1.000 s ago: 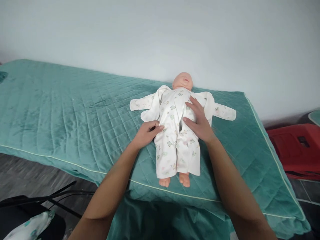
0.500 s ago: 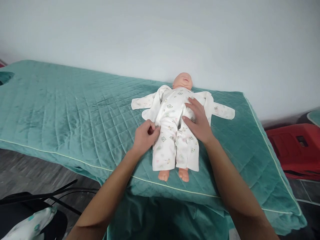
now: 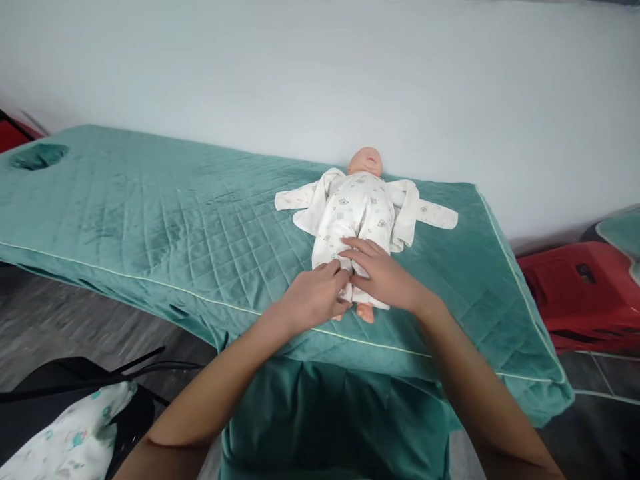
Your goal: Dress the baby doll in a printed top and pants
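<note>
A baby doll [image 3: 367, 161] lies on its back on a teal quilted bed [image 3: 150, 213], near the bed's right end. It wears a white printed romper [image 3: 357, 217] whose empty sleeves are spread out to both sides. My left hand [image 3: 313, 299] and my right hand [image 3: 381, 275] meet over the romper's legs, just above the doll's bare feet [image 3: 367, 312]. Both hands have their fingers curled and pinch the cloth where the two legs join. The hands hide the lower part of the romper.
A white wall runs behind the bed. A red object [image 3: 575, 293] lies on the floor to the right. At bottom left, a printed white cloth [image 3: 70, 443] rests on a dark chair [image 3: 75, 380]. A face hole [image 3: 37, 157] is at the bed's far left.
Both hands have slid down from the doll's belly and side to the romper's legs and closed on the cloth. The view has pulled back and shifted left.
</note>
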`<move>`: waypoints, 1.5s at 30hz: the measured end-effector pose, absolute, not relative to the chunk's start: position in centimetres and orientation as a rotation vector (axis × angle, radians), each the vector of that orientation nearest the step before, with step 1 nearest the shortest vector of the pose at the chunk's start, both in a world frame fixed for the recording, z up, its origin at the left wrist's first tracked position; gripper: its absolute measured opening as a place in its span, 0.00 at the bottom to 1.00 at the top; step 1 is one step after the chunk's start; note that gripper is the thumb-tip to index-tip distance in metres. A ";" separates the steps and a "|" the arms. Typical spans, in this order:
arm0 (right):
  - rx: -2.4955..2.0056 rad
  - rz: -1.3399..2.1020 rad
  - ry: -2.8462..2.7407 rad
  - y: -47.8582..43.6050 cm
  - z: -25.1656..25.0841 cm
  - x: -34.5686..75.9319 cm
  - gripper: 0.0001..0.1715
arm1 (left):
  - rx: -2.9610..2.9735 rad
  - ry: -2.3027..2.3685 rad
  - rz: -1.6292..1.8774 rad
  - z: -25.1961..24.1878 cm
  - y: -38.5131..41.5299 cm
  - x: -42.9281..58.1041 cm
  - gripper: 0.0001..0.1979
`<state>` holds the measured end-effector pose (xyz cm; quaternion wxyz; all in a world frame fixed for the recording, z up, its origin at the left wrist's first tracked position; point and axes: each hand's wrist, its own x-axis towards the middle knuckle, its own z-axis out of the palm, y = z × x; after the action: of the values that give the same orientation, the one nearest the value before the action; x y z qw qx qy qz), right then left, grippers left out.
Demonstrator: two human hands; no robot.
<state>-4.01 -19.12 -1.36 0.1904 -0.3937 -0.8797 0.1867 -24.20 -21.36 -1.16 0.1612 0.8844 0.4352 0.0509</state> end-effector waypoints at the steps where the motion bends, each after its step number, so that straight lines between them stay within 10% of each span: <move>1: -1.122 0.535 -2.483 -19.1 -1.2 -4.0 0.24 | 2.525 1.250 0.108 -1.0 -21.2 -24.0 0.11; 23: -1.361 0.272 -2.492 -25.6 -1.5 -8.0 0.09 | 1.671 0.998 0.740 -1.8 -24.0 -26.3 0.14; 35: -1.045 0.564 -2.527 -26.3 0.7 -4.9 0.12 | 1.976 1.101 0.531 -1.0 -23.6 -27.9 0.13; 45: -1.771 0.273 -2.586 -26.3 -0.6 -1.2 0.09 | 2.771 1.083 0.340 -2.2 -22.8 -21.3 0.05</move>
<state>-1.22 -26.31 -0.63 -0.0025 -0.5629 -0.8220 0.0866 -21.34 -22.84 -2.20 0.0737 0.9228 0.3607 0.1132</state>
